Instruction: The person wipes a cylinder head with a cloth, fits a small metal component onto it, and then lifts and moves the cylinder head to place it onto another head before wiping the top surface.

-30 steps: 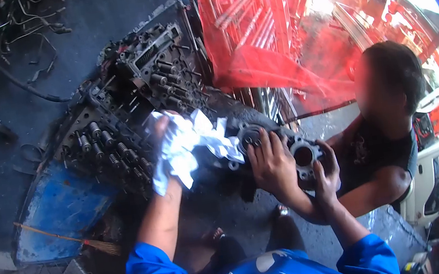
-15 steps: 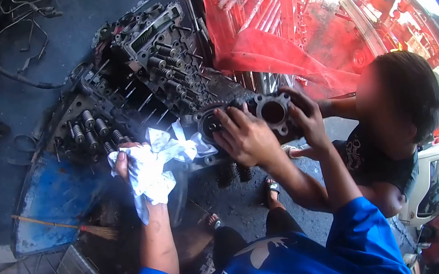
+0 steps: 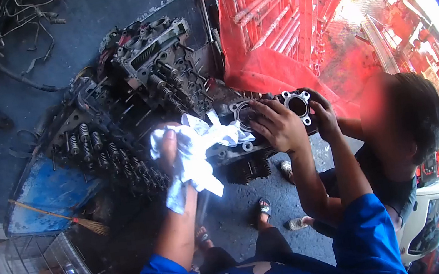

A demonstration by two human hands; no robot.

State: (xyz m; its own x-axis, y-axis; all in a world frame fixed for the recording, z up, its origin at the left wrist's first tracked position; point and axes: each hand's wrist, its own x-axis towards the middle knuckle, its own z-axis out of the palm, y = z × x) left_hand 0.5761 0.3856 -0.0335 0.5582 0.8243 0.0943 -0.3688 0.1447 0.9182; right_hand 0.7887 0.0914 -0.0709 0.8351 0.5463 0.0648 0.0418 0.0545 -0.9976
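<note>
My left hand (image 3: pixel 168 148) is closed around a crumpled white rag (image 3: pixel 193 160), whose loose end reaches the left end of a dark metal casting. This metal casting (image 3: pixel 243 149) has flanged round bores along its face and is held up in front of me. At its right end, my right hand (image 3: pixel 324 114) grips the edge beside an open bore. A co-worker's hand (image 3: pixel 282 125) lies across the top of the casting, between the rag and my right hand, hiding part of another bore.
Cylinder heads with valve springs (image 3: pixel 85 142) and a larger engine block (image 3: pixel 158 61) stand at left and ahead. Red sheeting (image 3: pixel 260 69) hangs behind. The co-worker (image 3: pixel 399 140) leans in at right. A broom (image 3: pixel 89 225) and wire cage (image 3: pixel 41 268) are lower left.
My left hand has moved right with the rag. The casting, my right hand and the co-worker's hand sit further right in view. The camera view has shifted slightly.
</note>
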